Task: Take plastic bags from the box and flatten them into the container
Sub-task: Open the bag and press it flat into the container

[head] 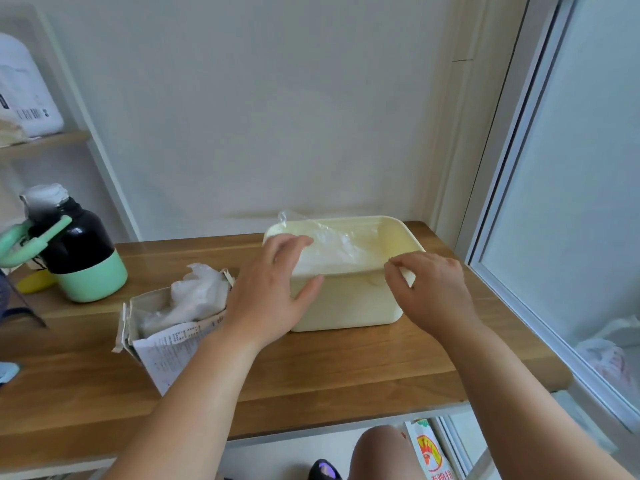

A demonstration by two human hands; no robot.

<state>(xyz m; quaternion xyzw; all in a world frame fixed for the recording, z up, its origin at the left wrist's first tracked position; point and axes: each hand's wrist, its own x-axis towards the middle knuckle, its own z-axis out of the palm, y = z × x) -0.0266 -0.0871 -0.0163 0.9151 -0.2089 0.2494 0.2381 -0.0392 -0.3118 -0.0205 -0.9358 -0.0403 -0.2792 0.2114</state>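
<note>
Clear bag (329,247) lies inside container (353,303) on table (346,368), one corner over the back rim. Left hand (273,292) released, spread at left end. Right hand (429,289) curled at front rim, grasp unclear. Risk: springy film may lift back out when unpressed.

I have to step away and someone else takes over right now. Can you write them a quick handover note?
Left hand: fingers spread over the container's near left corner, thumb on its front wall.
Right hand: fingers curled at the near right rim; unclear whether it pinches anything.
Done: one clear bag lies in the container, a corner poking above the far rim.
Left to do: press it flat, then the crumpled bags in the torn box to the left on the table.
</note>
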